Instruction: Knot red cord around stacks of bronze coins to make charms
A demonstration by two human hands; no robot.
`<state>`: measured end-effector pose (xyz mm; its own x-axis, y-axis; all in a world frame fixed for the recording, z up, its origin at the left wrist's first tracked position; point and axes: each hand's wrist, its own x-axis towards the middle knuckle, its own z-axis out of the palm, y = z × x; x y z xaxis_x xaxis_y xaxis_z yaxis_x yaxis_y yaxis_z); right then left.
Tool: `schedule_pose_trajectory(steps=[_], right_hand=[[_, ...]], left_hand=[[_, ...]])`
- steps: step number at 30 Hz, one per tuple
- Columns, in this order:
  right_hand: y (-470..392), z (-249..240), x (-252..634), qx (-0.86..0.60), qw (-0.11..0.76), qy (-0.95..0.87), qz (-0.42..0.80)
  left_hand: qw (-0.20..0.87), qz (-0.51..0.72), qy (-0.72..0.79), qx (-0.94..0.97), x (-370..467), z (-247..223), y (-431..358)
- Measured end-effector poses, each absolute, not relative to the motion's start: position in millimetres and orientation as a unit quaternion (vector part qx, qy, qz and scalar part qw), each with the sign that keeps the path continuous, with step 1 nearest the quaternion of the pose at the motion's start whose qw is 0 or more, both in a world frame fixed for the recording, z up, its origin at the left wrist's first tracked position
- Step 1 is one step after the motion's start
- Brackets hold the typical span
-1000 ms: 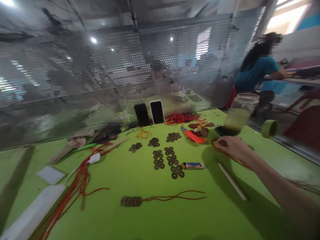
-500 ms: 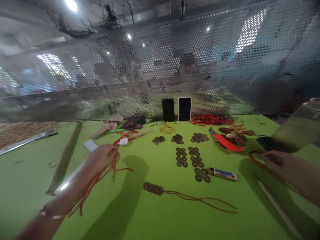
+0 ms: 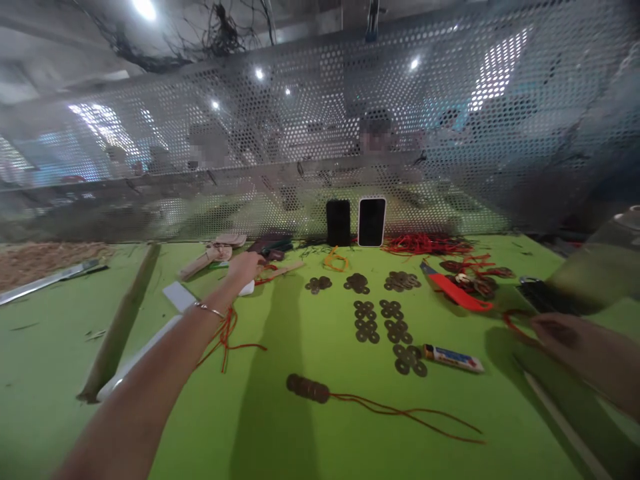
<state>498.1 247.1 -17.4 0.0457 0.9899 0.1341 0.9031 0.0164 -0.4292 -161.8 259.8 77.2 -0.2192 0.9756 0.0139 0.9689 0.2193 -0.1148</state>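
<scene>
My left hand reaches to the far side of the table, its fingers beside a dark pouch-like item; the fingertips are too small to read. Beneath that forearm lie loose red cords, with a white piece near the wrist. At the right, my right hand is closed on a red cord, which loops out past the fingers. A row of overlapping coins tied on a long red cord rests in front. Coin clusters are laid out beyond it, beside a glue tube.
A red-handled cutter lies by a pile of corded coins. Two phones lean on the perforated metal screen. A wooden stick and a metal blade lie left; a pale rod lies right.
My left hand has let go of the red cords and moved forward and right to the dark item at the back. My right hand stays at the right, holding the cord.
</scene>
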Motion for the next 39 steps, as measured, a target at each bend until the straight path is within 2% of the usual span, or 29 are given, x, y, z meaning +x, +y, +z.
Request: schedule_pose_trajectory(steps=[10,19,28,33,39], right_hand=[[254,-35,510,-0.683,0.209,-0.688,0.128],[244,-13,490,-0.679,0.198,-0.700,0.099],[249,-22,498,-0.683,0.198,-0.699,0.082],[252,-31,505,-0.663,0.200,-0.719,0.058],[254,-31,505,-0.672,0.189,-0.711,0.086]], left_hand=[[0.007,0.014,-0.789,-0.615,-167,65,272],[0.009,-0.029,-0.783,-0.622,-165,65,278],[0.055,-0.137,-0.789,-0.596,-183,95,261],[0.085,-0.224,-0.792,-0.562,-196,122,248],[0.118,-0.351,-0.758,-0.537,-197,150,234]])
